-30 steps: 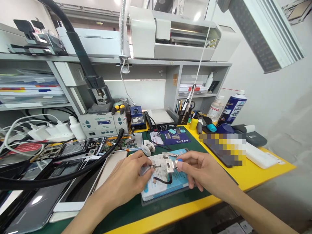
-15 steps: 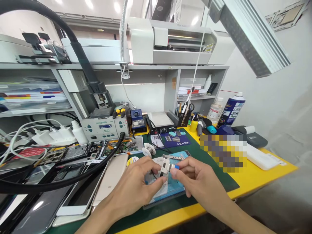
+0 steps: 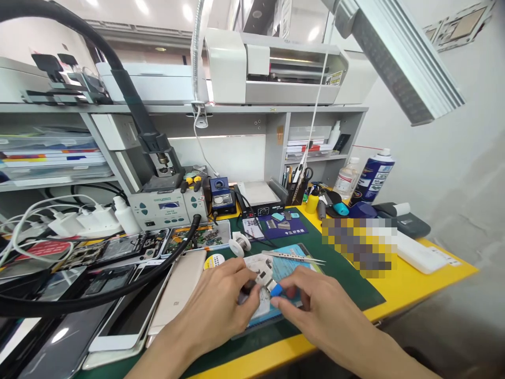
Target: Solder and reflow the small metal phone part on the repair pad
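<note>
Silver and small, a metal part (image 3: 263, 276) sits pinched between two hands just above the blue work pad (image 3: 290, 269), close to the near edge of the green mat (image 3: 347, 279). The left hand (image 3: 221, 308) curls shut on the part's left end, where a black ribbon cable (image 3: 248, 287) hangs off it. The right hand (image 3: 315, 310) closes thumb and finger on a little blue tab (image 3: 275, 288) at the part's lower right, likely so that the two hands can pull against each other. Holding it low over the pad means a dropped bit would land somewhere soft.

At one o'clock from the hands lie the tweezers (image 3: 294, 256), close enough to grab. At eleven o'clock lies a gold phone (image 3: 179, 292), face down. Further off at eleven stands the grey solder station (image 3: 168, 202), out of the way.
</note>
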Action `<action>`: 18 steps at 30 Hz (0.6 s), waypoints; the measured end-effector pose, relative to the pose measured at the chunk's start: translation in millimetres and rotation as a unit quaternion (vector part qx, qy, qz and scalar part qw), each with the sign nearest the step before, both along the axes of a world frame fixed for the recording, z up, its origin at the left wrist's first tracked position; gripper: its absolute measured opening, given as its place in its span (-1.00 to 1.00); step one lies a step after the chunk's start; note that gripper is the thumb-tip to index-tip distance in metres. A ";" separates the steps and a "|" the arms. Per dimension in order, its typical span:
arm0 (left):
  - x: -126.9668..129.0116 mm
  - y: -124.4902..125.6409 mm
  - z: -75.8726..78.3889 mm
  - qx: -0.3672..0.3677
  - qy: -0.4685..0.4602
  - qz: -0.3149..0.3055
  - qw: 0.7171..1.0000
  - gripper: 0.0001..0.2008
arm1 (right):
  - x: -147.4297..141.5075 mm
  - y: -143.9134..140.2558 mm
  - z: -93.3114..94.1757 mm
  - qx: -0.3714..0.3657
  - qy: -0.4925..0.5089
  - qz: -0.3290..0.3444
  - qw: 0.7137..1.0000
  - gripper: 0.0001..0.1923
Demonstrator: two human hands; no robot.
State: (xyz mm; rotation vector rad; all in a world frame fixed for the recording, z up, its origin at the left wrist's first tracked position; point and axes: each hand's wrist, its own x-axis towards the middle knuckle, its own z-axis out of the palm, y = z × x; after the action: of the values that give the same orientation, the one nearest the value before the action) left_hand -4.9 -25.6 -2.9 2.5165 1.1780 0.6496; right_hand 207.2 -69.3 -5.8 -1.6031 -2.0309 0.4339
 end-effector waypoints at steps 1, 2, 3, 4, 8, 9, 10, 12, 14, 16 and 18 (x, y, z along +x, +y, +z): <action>0.1 -0.5 -0.4 0.003 0.014 -0.001 1.000 -0.76 | 0.6 -0.4 -1.4 0.008 -0.014 0.002 1.000 -0.88; 0.0 -0.9 -0.8 0.005 0.025 0.001 1.000 -0.75 | 1.0 -0.7 -2.9 0.013 -0.024 0.004 1.000 -0.87; -0.4 -1.1 -1.4 0.006 0.033 0.003 0.999 -0.74 | 1.3 -0.8 -4.3 0.018 -0.034 0.005 0.999 -0.86; -0.9 -1.0 -2.1 0.006 0.040 0.006 0.999 -0.74 | 1.4 -0.8 -5.7 0.025 -0.041 0.005 0.999 -0.85; -3.3 0.9 -4.4 0.015 0.052 0.012 0.998 -0.74 | 0.2 -1.8 -11.0 0.058 -0.055 -0.005 0.997 -0.86; -3.7 1.2 -4.5 0.018 0.053 0.011 0.998 -0.74 | -0.3 -2.2 -12.2 0.070 -0.058 -0.008 0.996 -0.87; -4.0 1.4 -4.3 0.022 0.054 0.011 0.998 -0.75 | -1.0 -2.6 -13.3 0.082 -0.062 -0.010 0.995 -0.87; -4.2 1.0 -3.2 0.028 0.055 0.012 0.998 -0.76 | -2.5 -2.9 -15.2 0.105 -0.070 -0.012 0.992 -0.85; -4.0 0.2 -1.5 0.031 0.055 0.012 0.998 -0.76 | -4.2 -2.4 -16.5 0.119 -0.073 -0.014 0.990 -0.84; -3.7 0.0 0.1 0.028 0.056 0.009 0.998 -0.76 | -5.7 -1.5 -17.6 0.130 -0.068 -0.016 0.989 -0.85; -3.4 0.4 1.2 0.022 0.056 0.005 0.998 -0.76 | -6.8 -0.7 -18.5 0.135 -0.059 -0.016 0.989 -0.86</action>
State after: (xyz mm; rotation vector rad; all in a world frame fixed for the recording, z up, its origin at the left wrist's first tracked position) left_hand -8.3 -25.2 -1.7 2.6161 1.2283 0.5499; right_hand 200.4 -70.0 -24.3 -1.5220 -2.0451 0.0472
